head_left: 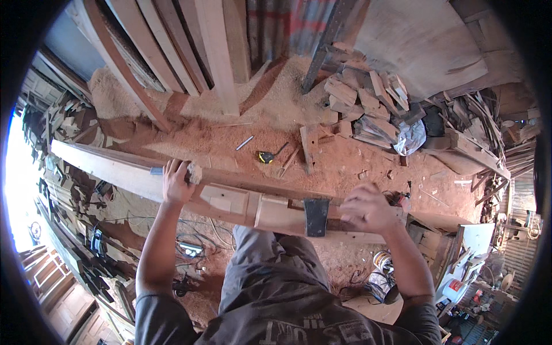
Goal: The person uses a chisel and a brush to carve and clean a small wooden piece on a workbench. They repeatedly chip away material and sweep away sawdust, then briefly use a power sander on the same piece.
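My left hand (pixel 177 183) rests on a long pale timber beam (pixel 121 174), its fingers closed around what looks like a chisel. A flat blue-grey blade (pixel 156 171) shows on one side of the hand, and a pale frayed handle end (pixel 195 173) on the other. Rectangular recesses are cut along the beam. A black tapered block (pixel 315 217), perhaps a mallet head, sits across it right of the middle. Just right of that block, my right hand (pixel 368 209) hovers over the beam. Its fingers are loosely bent and apart, slightly blurred, with nothing visible in them.
Beyond the beam, a yellow-and-black tape measure (pixel 265 157) and a thin pale stick (pixel 244 142) lie on the sawdust-covered ground. Tall planks (pixel 218 57) lean at the back. Offcuts (pixel 368 106) are piled at the far right. Cables (pixel 215 236) trail near my legs.
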Demonstrator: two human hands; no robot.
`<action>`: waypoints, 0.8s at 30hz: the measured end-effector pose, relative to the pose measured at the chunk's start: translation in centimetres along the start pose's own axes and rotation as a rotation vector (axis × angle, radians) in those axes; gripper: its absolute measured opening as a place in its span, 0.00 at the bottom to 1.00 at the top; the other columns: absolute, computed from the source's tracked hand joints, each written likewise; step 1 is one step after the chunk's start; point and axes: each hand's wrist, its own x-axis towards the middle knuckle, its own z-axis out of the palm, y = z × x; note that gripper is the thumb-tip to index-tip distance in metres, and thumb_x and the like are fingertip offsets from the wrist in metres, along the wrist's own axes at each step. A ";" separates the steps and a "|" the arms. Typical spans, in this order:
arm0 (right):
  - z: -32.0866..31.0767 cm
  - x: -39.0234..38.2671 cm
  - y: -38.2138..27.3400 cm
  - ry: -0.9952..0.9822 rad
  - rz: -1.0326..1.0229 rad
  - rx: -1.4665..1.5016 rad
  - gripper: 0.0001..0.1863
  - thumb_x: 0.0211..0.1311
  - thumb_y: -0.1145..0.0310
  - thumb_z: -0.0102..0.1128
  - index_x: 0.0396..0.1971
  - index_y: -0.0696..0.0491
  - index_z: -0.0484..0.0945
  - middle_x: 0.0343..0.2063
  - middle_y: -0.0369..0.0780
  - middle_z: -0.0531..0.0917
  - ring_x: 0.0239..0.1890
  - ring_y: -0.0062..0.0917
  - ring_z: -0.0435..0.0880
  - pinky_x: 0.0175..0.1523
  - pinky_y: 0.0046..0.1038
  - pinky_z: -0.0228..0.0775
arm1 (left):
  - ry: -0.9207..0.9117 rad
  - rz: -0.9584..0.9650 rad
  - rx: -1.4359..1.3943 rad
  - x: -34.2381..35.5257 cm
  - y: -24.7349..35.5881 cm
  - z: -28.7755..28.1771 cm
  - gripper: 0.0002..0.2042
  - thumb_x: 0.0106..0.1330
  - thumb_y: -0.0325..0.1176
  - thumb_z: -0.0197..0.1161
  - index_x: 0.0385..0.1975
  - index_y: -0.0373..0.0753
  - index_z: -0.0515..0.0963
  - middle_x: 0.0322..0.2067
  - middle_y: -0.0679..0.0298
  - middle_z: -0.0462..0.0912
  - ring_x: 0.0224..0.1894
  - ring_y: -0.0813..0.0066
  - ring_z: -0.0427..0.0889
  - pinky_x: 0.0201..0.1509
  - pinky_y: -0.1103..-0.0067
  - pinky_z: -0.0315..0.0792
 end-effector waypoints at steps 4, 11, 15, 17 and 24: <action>2.8 9.0 6.7 -0.056 0.307 0.167 0.15 0.69 0.58 0.68 0.44 0.55 0.85 0.38 0.46 0.87 0.44 0.42 0.84 0.54 0.38 0.75 | -0.004 -0.025 -0.050 -0.5 -0.2 0.3 0.23 0.49 0.36 0.73 0.47 0.39 0.82 0.45 0.53 0.79 0.49 0.44 0.76 0.56 0.56 0.69; 33.1 13.8 28.4 -0.713 0.425 0.242 0.22 0.72 0.58 0.61 0.59 0.54 0.80 0.52 0.51 0.87 0.54 0.43 0.86 0.56 0.38 0.78 | -0.013 0.058 -0.062 1.1 -0.4 0.1 0.33 0.48 0.56 0.78 0.47 0.37 0.80 0.40 0.53 0.77 0.42 0.48 0.76 0.51 0.56 0.69; 45.7 15.3 34.4 -0.841 0.481 0.321 0.26 0.67 0.61 0.66 0.64 0.52 0.78 0.55 0.50 0.86 0.56 0.40 0.86 0.59 0.38 0.78 | -0.087 -0.002 -0.055 -0.5 -1.5 0.5 0.32 0.46 0.55 0.80 0.47 0.41 0.81 0.38 0.57 0.77 0.39 0.54 0.75 0.48 0.59 0.68; 46.7 17.4 30.8 -0.811 0.619 0.406 0.28 0.66 0.61 0.67 0.65 0.52 0.77 0.56 0.50 0.85 0.57 0.40 0.85 0.60 0.38 0.77 | -0.098 -0.004 -0.088 0.4 -1.0 0.0 0.27 0.49 0.48 0.79 0.47 0.42 0.82 0.35 0.60 0.77 0.37 0.57 0.76 0.46 0.61 0.68; 55.9 17.7 31.0 -0.456 0.977 0.396 0.25 0.69 0.62 0.65 0.64 0.53 0.80 0.51 0.49 0.87 0.50 0.36 0.87 0.56 0.36 0.78 | -0.125 -0.043 -0.108 1.3 -1.9 0.2 0.22 0.50 0.36 0.76 0.48 0.46 0.81 0.33 0.64 0.76 0.37 0.61 0.76 0.46 0.60 0.69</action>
